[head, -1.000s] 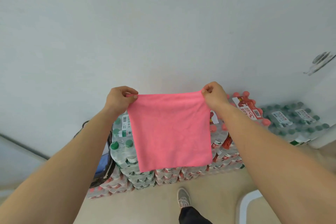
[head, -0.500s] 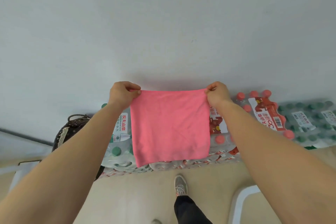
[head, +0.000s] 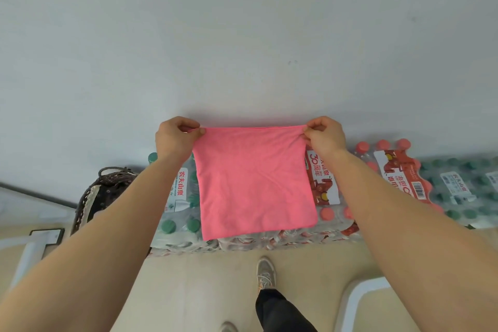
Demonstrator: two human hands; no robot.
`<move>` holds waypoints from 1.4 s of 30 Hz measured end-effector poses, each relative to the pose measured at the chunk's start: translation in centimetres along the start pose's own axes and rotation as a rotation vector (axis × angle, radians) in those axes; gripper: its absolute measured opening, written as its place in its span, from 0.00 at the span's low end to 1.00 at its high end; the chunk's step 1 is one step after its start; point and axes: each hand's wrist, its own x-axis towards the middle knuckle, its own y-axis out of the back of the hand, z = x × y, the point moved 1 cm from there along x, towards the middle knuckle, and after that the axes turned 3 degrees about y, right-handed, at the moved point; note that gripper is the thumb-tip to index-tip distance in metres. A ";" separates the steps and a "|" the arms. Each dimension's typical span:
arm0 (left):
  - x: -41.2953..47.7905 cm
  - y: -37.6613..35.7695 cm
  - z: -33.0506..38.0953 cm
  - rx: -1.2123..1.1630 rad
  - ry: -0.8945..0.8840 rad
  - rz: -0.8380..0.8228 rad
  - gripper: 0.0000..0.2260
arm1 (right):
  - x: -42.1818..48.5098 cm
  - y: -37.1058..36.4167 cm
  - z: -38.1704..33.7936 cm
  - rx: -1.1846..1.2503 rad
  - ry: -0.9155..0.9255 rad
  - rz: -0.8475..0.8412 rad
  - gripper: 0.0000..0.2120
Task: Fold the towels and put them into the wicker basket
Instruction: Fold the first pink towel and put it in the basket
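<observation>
- Head view: a towel [head: 253, 183] hangs in the air at the centre of the frame, held up in front of a pale wall [head: 242, 35].
- It is plain bright pink with a fine, fuzzy pile. It is roughly square and nearly flat, with only faint creases.
- Its top edge is pulled taut and straight. The lower edge hangs free and ends in a rounded corner at 5 o'clock.
- The left hand [head: 175, 137] pinches the towel's 10 o'clock corner, with thumb and curled fingers closed on the cloth.
- The right hand [head: 324, 136] pinches the 2 o'clock corner the same way, and the cloth bunches slightly there.
- A dark wicker basket [head: 99, 194] with a pale trim stands at 9 o'clock of the towel. It is partly hidden by the left forearm and well apart from the cloth.
- Shrink-wrapped bottle packs [head: 398, 178] lie behind the towel, with green caps toward 8 o'clock and red caps toward 3 o'clock.
- A grey shoe [head: 265, 272] stands on the beige floor [head: 202, 291] at 6 o'clock.
</observation>
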 end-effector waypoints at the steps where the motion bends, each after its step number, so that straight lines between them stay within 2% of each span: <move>1: -0.3 0.3 -0.2 -0.004 0.008 -0.008 0.07 | -0.7 0.2 -0.3 -0.009 0.014 -0.007 0.04; 4: -1.9 1.1 -1.1 -0.004 0.003 -0.038 0.07 | -2.8 0.9 -0.3 -0.063 0.019 -0.016 0.03; 9: -6.1 2.3 -3.3 -0.103 0.058 -0.075 0.06 | -6.8 1.7 1.0 -0.006 -0.032 -0.087 0.04; 12: -8.4 2.7 -4.9 -0.185 0.093 -0.076 0.03 | -8.9 2.1 2.1 -0.017 -0.020 -0.063 0.07; 17: -11.0 3.0 -7.0 -0.199 0.115 -0.091 0.02 | -11.5 2.3 4.0 -0.024 -0.033 -0.024 0.04; 20: -11.9 2.9 -7.6 -0.163 0.127 -0.099 0.04 | -12.2 2.2 5.4 -0.116 -0.010 -0.018 0.08; 23: -12.3 2.6 -8.2 -0.118 0.154 -0.131 0.04 | -12.7 2.1 6.6 -0.225 -0.033 -0.032 0.06; 30: -12.7 1.4 -10.1 0.097 0.123 -0.192 0.04 | -12.8 2.0 7.9 -0.377 -0.075 -0.064 0.04; 35: -13.3 0.5 -10.8 0.380 0.042 -0.263 0.04 | -12.8 1.9 8.3 -0.437 -0.079 -0.114 0.03; 42: -13.4 -0.2 -11.2 0.728 -0.062 -0.360 0.05 | -13.0 1.8 9.2 -0.703 -0.028 -0.221 0.05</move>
